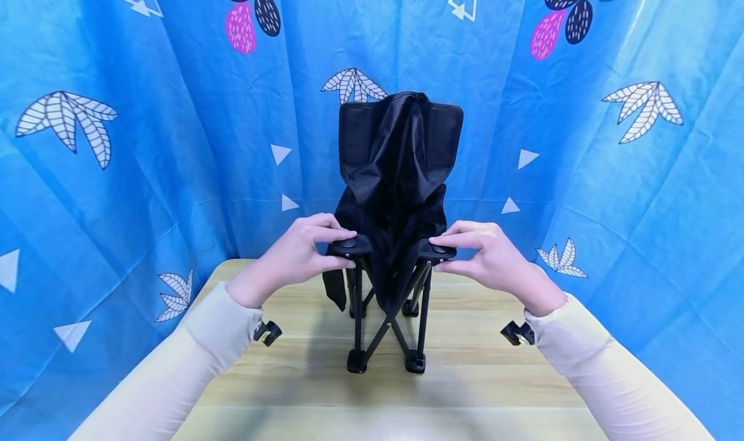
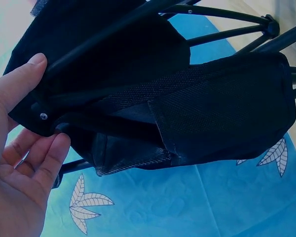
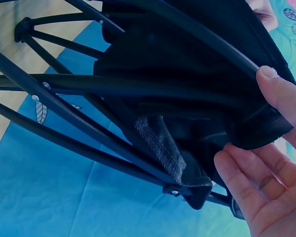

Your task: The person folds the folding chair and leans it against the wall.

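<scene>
A small black folding chair (image 1: 401,150) stands upright on the wooden table, partly folded, its fabric seat and back creased inward between the crossed legs (image 1: 388,325). My left hand (image 1: 302,250) pinches the front end of the left armrest (image 1: 356,244), thumb below and fingers on top. On the other side my right hand (image 1: 485,254) grips the front of the right armrest (image 1: 437,250) the same way. The left wrist view shows a fabric pocket (image 2: 222,108) hanging beside the frame. Metal tubes (image 3: 113,84) joined by rivets cross under the seat in the right wrist view.
The light wooden table (image 1: 476,389) lies under the chair, whose black plastic feet (image 1: 415,362) rest on it. A blue patterned curtain (image 1: 279,105) hangs close behind and to both sides. A small black device (image 1: 267,332) sits at each wrist.
</scene>
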Tool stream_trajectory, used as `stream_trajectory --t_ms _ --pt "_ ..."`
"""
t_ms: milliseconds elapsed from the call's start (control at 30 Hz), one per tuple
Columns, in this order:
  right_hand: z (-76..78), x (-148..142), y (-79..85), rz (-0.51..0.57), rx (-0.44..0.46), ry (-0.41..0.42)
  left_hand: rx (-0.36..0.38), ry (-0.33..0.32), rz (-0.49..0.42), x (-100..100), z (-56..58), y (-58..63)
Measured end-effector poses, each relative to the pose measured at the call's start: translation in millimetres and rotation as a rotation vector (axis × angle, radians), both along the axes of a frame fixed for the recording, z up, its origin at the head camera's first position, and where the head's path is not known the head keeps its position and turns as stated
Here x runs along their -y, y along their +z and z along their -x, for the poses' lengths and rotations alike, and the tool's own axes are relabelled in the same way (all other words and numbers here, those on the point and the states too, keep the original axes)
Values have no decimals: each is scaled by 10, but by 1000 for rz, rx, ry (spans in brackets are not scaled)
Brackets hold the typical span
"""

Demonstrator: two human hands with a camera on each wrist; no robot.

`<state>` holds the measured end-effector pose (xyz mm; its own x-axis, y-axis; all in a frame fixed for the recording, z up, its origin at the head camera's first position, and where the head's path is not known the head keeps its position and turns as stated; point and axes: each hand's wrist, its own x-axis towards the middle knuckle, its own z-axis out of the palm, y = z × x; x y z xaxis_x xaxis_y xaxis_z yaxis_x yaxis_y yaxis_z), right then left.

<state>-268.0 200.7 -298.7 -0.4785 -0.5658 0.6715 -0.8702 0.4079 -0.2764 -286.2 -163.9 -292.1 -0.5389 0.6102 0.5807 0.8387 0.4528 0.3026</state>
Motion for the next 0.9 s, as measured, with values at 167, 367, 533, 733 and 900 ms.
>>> stream_trajectory --t_ms 167,367,533,733,900 --pt "11 23 4 2 -16 12 -15 -13 -11 -25 1 0" --pt "18 53 22 3 -36 19 -21 -23 -16 -58 -1 13" --pt "5 71 31 -4 -36 18 -28 -26 -15 -100 -11 18" --pt "-2 71 33 -6 -31 12 -49 -41 -9 -155 -21 30" --pt "14 103 52 0 -40 34 -72 -29 -21 -162 -23 24"
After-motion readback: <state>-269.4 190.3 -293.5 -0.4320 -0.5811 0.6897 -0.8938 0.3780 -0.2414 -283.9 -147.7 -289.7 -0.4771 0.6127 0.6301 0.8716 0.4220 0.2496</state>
